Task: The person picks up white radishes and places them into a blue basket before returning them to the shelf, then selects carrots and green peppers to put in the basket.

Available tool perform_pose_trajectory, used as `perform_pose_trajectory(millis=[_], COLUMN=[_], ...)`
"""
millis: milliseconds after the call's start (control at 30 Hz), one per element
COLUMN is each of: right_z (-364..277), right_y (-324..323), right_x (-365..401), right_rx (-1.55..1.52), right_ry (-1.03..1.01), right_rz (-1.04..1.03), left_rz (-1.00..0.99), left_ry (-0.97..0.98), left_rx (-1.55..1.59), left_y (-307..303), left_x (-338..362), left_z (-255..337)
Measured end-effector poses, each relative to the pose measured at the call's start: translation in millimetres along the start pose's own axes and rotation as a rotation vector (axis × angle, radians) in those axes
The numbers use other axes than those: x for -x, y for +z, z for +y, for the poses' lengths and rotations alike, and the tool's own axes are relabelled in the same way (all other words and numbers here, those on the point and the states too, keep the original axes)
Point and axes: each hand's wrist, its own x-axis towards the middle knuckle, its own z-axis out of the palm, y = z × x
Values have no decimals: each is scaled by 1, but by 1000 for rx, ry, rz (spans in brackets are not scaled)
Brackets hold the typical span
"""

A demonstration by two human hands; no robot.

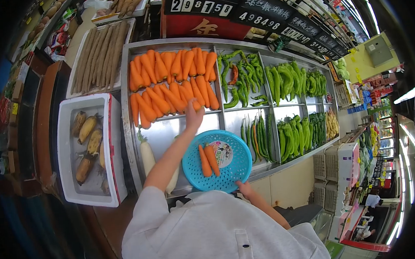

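Orange carrots (pixel 161 66) lie in two rows in the upper left compartment of a metal display tray (pixel 163 131). My left hand (pixel 195 117) is at the lower edge of the front row, its fingers closed round one carrot (pixel 196 105). Below it, a round blue plastic basket (pixel 193 169) holds two carrots (pixel 205 161), side by side over a printed label. At the basket's lower right rim, my right hand (pixel 243 189) grips the edge; part of its fingers is hidden.
White radishes (pixel 147 156) lie left of the basket, partly behind my left arm. Green peppers (pixel 286 82) fill compartments at the right. A white foam box (pixel 69 149) with brown roots stands left, below a box of long roots (pixel 95 58). Price boards (pixel 202 4) stand behind.
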Motion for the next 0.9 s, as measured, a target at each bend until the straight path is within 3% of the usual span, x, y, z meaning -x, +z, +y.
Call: perform_pose_trajectory(millis=[67, 100, 167, 200, 267, 300, 400, 433, 500, 533, 567, 600, 667, 767, 833, 900], right_z=[1, 2, 5, 6, 9, 12, 17, 16, 14, 14, 11, 3, -5, -11, -30, -49], right_y=[-2, -1, 0, 0, 1, 1, -2, -3, 1, 4, 5, 3, -8, -33, -42, -45], right_x=[-1, -2, -3, -3, -5, -7, -8, -8, -8, -6, -3, -1, 0, 3, 19, 36], right_rx=[-7, -10, -28, -25, -34, -41, -51, -41, -109, -167, -191, -180, -180, -379, -144, -169], right_ry=[0, -2, -10, 0, 5, -11, -18, -7, -4, 15, 6, 9, 16, -5, -130, -121], right_rz=[-12, -9, 1, 13, 32, 33, 24, -1, 21, 35, 40, 20, 1, -123, -107, -133], left_rz=[64, 49, 43, 31, -196, -281, -358, -224, -11, -91, -139, -240, -313, -269, -144, -78], left_ry=[-109, -102, -319, -309, -317, -381, -413, -132, 397, 280, 258, 277, 462, 433, 503, 564], left_rx=[-17, -13, -81, -81, -235, -262, -275, -386, -478, -262, -339, -175, -224, -370, -442, -489], left_y=[17, 16, 7, 5, 5, -1, -12, 3, -6, -16, -20, -22, -38, -55, -60, -63], left_x=[-48, -57, -72, -78, -87, -81, -64, -68, -26, 10, 46, 78, 138, 192, 215, 226], left_z=[-33, -27, -9, -17, -37, -15, 20, -41, -33, 4, 18, 15, 40, 57, 79, 96])
